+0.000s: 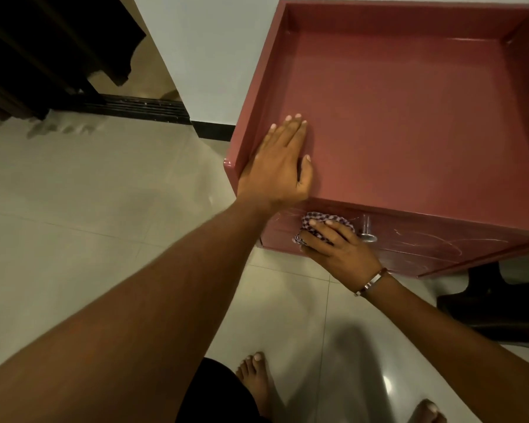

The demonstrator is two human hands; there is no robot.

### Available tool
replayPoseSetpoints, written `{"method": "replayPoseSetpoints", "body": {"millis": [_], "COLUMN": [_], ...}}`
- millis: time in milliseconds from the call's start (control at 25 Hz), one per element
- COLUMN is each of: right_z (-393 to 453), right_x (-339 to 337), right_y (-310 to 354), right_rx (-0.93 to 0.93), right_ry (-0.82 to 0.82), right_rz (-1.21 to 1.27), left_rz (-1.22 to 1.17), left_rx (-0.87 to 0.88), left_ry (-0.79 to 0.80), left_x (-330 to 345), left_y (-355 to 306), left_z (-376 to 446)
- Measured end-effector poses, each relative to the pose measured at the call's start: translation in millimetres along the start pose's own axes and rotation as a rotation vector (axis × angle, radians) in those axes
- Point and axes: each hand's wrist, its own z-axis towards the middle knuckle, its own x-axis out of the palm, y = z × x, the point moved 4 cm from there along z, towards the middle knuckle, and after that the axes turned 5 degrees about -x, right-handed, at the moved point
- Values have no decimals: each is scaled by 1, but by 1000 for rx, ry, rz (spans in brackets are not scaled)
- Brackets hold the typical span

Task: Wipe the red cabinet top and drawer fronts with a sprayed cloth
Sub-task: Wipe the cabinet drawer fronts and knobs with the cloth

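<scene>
The red cabinet (pixel 409 117) stands against a white wall, its top ringed by a raised lip on the back and sides. My left hand (pixel 278 166) lies flat, fingers together, on the top's front left corner. Below it, my right hand (pixel 333 242) presses a bunched checkered cloth (pixel 318 222) against the upper drawer front (pixel 425 239), just left of the silver handle (pixel 367 232). Pale scratch or smear marks streak the drawer front to the right of the handle. A bracelet circles my right wrist.
Pale tiled floor (pixel 89 209) spreads left of and in front of the cabinet. My bare feet (pixel 257 377) stand close to its front. A dark object (pixel 495 306) sits on the floor at the right. A dark sliding-door track (pixel 135 106) and curtain lie far left.
</scene>
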Motion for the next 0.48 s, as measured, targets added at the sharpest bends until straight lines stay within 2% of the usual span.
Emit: {"method": "replayPoseSetpoints", "body": {"millis": [160, 280, 480], "right_z": [-5, -4, 0], "right_x": [2, -14, -39], "right_y": [-5, -11, -27], "right_rx": [-119, -171, -140], "right_ry": [67, 25, -88], "right_rz": [6, -11, -52], "left_rz": [13, 28, 31], "left_rx": [-4, 1, 20], "left_ry": [12, 41, 86], "left_x": [0, 1, 1], "left_y": [0, 2, 3], "left_z": [0, 0, 2]}}
